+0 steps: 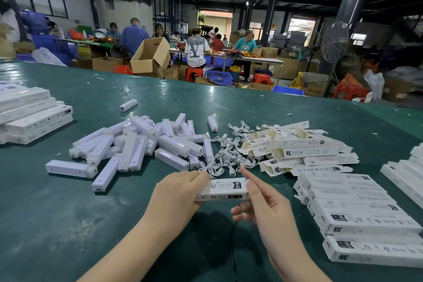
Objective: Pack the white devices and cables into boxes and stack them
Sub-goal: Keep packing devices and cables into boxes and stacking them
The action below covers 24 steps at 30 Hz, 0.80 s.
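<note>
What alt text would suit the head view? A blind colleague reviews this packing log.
A person's left hand grips a small white box above a green table, while the right hand touches its end with the index finger extended. Behind lie loose white devices, white cables, flat empty boxes and stacked packed boxes.

Beyond the green table's (68, 213) far edge, workers (196, 50) sat on red stools (192, 74) among cartons (150, 55) and blue crates (219, 76).

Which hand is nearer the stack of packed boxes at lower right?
Right. The right hand is at the held box's right end, next to the stack; the left hand grips its far end.
</note>
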Motion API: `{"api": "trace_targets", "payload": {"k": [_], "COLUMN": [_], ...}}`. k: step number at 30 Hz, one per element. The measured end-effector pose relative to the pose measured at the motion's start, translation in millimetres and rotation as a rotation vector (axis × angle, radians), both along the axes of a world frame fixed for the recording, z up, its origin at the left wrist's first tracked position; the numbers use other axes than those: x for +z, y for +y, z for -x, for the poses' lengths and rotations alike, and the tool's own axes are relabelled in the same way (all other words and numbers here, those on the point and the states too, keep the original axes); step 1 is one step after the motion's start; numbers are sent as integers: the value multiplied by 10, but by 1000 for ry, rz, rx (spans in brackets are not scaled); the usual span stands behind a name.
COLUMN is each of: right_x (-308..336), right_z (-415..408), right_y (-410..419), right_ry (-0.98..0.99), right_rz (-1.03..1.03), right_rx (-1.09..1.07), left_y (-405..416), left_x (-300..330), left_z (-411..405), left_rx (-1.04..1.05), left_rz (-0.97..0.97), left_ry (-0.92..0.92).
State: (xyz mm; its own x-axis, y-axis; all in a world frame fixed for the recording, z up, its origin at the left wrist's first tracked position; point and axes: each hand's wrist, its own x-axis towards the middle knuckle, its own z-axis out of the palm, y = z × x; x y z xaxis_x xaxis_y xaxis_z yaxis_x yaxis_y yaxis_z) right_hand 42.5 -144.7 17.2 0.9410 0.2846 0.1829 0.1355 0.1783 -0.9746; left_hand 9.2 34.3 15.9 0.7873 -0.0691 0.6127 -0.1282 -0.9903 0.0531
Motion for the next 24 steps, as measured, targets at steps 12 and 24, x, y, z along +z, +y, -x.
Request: {"api": "trace_targets", "payload": {"k": [12,24], "right_x": [-18,-132], "right_z": [8,171], "right_y": [0,93], "right_ry": [144,-383], "right_rz": [-84,559], "right_rx": [22,-12], "left_y": [3,-9], "left_x": [12,-14], "left_z": [-1,18], "left_rx": [-21,-19], "left_rz": [-60,-15], "left_ry": [-3,-6]}}
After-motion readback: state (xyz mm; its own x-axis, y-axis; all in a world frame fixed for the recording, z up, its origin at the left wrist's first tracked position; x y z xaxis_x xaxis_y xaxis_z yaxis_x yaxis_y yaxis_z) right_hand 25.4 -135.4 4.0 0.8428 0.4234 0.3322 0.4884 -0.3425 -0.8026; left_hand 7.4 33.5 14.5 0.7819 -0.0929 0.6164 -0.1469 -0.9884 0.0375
